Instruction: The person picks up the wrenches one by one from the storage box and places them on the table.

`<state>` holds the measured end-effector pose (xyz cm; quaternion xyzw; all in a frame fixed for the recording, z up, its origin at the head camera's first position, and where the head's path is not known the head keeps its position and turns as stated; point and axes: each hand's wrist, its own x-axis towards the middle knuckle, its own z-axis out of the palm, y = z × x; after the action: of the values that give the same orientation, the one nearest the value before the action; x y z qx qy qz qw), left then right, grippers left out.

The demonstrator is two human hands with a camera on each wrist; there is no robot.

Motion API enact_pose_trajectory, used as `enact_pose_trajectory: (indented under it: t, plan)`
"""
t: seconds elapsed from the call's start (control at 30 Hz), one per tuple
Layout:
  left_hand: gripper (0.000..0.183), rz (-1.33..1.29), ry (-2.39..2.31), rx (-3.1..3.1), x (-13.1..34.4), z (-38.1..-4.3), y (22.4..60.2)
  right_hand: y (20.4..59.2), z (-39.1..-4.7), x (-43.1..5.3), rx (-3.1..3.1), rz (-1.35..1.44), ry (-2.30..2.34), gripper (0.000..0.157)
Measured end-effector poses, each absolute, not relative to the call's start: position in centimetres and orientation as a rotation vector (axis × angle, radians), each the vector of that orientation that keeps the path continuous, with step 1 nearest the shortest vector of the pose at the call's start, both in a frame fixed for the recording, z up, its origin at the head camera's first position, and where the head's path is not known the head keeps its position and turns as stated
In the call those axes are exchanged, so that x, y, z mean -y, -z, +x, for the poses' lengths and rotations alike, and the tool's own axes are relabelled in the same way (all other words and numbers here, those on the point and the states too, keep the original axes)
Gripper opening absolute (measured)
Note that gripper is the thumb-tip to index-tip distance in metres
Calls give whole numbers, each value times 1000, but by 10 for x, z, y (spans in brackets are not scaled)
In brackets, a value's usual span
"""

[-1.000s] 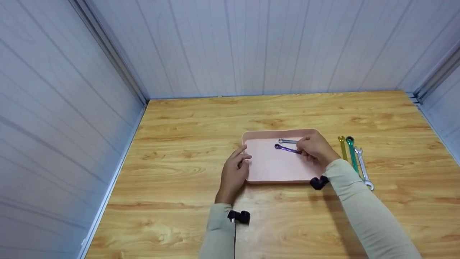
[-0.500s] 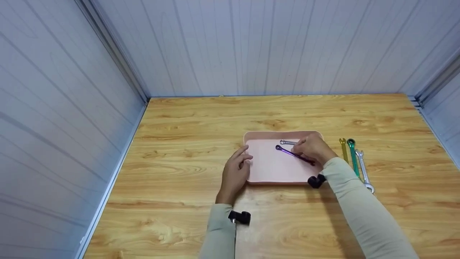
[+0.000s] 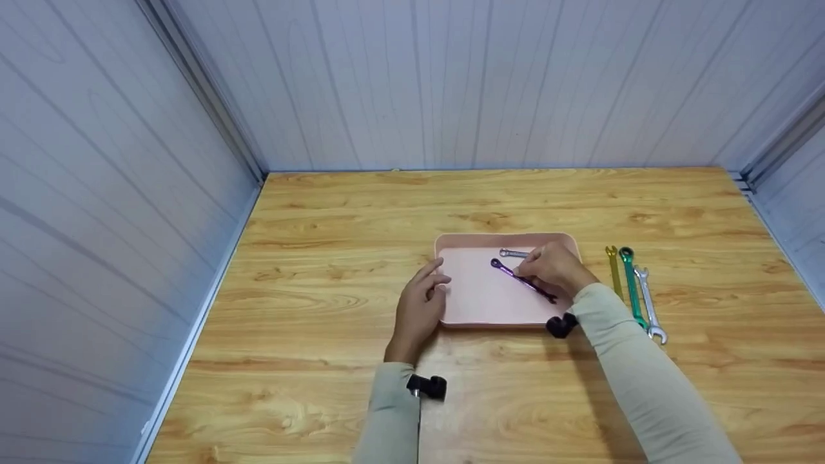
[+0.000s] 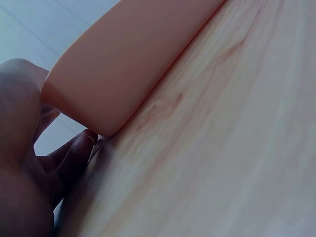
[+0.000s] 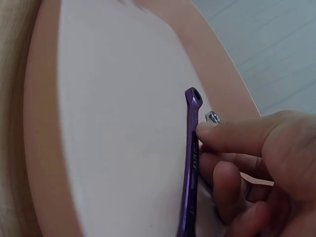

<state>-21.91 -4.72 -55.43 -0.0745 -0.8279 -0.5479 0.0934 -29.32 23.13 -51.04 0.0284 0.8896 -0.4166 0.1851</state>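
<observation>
Inside the pink tray (image 3: 477,303), a purple wrench (image 3: 504,268) lies slantwise. My right hand (image 3: 553,265) bends over it, one fingertip (image 5: 206,127) against the wrench's side and the other fingers curled behind. No finger shows across its other side in the right wrist view. Past it, a small silver wrench (image 3: 510,253) sits near the tray's far wall, one end covered by that hand. My left hand (image 3: 419,306) holds the tray's left side, fingertips over the rim; in the left wrist view a digit (image 4: 79,150) reaches the tray's lower outer edge.
To the right of the tray, a yellow wrench (image 3: 613,270), a green wrench (image 3: 631,283) and a larger silver wrench (image 3: 651,306) lie side by side on the wooden table (image 3: 309,361). A panelled wall (image 3: 387,84) stands along the back.
The purple wrench has turned more slantwise, its near end swinging toward me, and more of its handle shows. My right hand has shifted slightly left along it. The left hand stays on the tray.
</observation>
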Motion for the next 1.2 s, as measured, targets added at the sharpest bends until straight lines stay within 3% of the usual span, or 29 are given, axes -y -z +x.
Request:
enact_pose_trajectory:
  t: [1.2]
  plan:
    - [22, -237, 1596, 2453, 47, -222, 555, 511, -290, -230, -2551, -29, 1042, 22]
